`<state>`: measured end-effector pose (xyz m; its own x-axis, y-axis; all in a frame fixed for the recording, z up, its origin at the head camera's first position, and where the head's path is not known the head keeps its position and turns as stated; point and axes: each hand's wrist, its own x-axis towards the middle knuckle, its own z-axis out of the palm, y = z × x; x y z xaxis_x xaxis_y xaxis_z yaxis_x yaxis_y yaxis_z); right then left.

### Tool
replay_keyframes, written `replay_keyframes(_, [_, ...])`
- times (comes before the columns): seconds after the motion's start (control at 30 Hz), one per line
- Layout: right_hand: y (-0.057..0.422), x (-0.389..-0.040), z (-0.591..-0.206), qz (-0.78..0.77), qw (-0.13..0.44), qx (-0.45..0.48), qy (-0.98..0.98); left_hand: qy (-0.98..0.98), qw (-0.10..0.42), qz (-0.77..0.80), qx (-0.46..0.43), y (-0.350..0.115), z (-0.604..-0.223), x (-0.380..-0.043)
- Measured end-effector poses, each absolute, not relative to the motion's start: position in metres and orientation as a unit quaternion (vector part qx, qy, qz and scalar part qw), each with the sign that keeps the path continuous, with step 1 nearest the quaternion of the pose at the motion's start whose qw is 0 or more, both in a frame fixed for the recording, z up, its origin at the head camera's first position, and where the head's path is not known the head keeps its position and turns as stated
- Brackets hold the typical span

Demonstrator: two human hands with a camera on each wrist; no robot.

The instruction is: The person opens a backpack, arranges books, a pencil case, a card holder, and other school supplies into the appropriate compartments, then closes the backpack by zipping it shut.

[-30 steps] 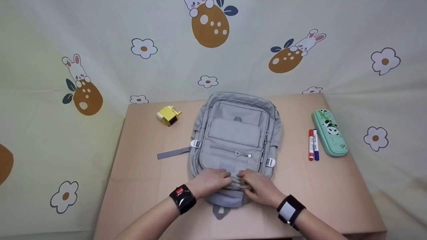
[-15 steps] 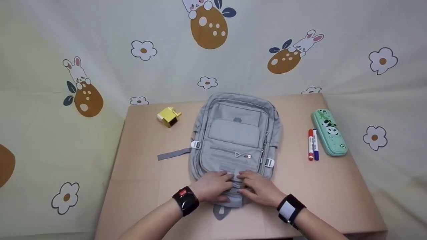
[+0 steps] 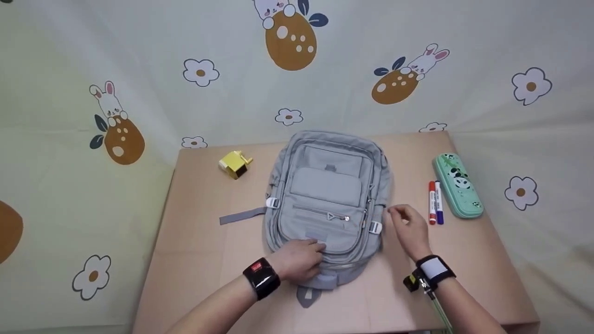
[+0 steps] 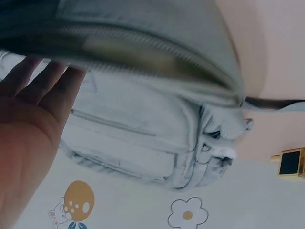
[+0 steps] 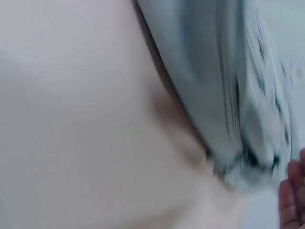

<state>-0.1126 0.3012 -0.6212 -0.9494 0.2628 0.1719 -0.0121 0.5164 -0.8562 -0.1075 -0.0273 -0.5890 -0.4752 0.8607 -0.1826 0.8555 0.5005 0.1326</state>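
Note:
A grey backpack [image 3: 325,185] lies on its back on the table, front pockets up. Over its lower end rests my left hand [image 3: 299,260], fingertips on the fabric of the front. In the left wrist view that hand [image 4: 38,114] has its fingers extended against the edge of an unzipped gap [image 4: 143,55] in the bag. My right hand [image 3: 410,229] is just off the backpack's right side, near the white strap buckle [image 3: 376,227]. Its fingers are loosely bent with nothing seen in them. The right wrist view is blurred and shows only part of the fingers [image 5: 290,195].
At the back left stands a yellow pencil sharpener [image 3: 235,164] with a crank. To the right lie a red marker [image 3: 432,202], a blue marker [image 3: 439,202] and a green panda pencil case [image 3: 459,185]. A grey strap [image 3: 242,216] stretches left. Patterned cloth [image 3: 241,93] surrounds the table.
My right hand has left the backpack's lower end and moved right and up, beside the bag. My left hand has barely shifted and stays at the lower end.

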Motion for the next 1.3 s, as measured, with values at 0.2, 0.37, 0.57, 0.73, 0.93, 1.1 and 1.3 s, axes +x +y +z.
replay_keyframes(0.2, [0.325,-0.134,-0.630,0.420,0.030,-0.116,-0.900,0.860,0.071,0.029,0.504,-0.005,-0.575,-0.110])
replay_keyframes(0.37, [0.323,-0.143,-0.640,0.400,-0.008,-0.097,-0.911,0.870,0.045,0.036,0.490,0.032,-0.571,-0.108])
replay_keyframes(0.57, [0.317,-0.146,-0.645,0.413,-0.015,-0.118,-0.903,0.884,0.054,0.046,0.461,0.070,-0.579,-0.106])
replay_keyframes(0.73, [0.314,-0.150,-0.647,0.439,-0.023,-0.116,-0.891,0.876,0.028,0.018,0.481,0.089,-0.592,-0.107])
replay_keyframes(0.93, [0.310,-0.153,-0.649,0.449,-0.028,-0.113,-0.886,0.841,0.001,-0.107,0.531,0.100,-0.600,-0.109])
replay_keyframes(1.1, [0.309,-0.154,-0.650,0.436,-0.022,-0.092,-0.895,0.837,-0.022,-0.165,0.521,0.101,-0.603,-0.111])
replay_keyframes(1.3, [0.314,-0.152,-0.645,0.393,-0.013,-0.065,-0.917,0.865,0.002,-0.150,0.479,0.094,-0.603,-0.117])
